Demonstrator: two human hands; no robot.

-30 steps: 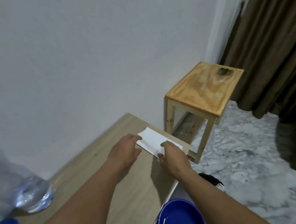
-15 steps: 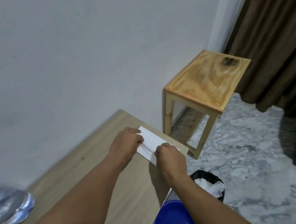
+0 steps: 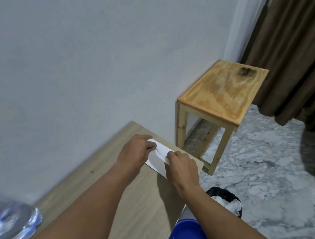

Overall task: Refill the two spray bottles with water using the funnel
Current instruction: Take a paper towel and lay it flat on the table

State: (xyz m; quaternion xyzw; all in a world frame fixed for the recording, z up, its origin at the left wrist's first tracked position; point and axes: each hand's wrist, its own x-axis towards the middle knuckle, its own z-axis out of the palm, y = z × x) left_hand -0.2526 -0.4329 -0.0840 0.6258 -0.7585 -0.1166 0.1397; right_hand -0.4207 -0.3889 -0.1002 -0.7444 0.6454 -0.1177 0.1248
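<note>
A folded white tissue (image 3: 161, 151) lies at the far right corner of the wooden table (image 3: 109, 184). My left hand (image 3: 135, 153) pinches its left end and my right hand (image 3: 181, 166) pinches its right end; the paper bulges up between them. A large clear water bottle (image 3: 11, 220) stands blurred at the left edge of the table. No spray bottle and no funnel are in view.
A blue round container (image 3: 186, 237) sits low beside the table's near right edge. A black bin (image 3: 226, 199) lined with white stands on the marble floor. A wooden stool (image 3: 222, 93) stands by the wall, with brown curtains (image 3: 296, 46) behind it.
My hands have come closer together on the tissue, which now buckles between them. The camera has swung right, so the water bottle slid toward the left edge.
</note>
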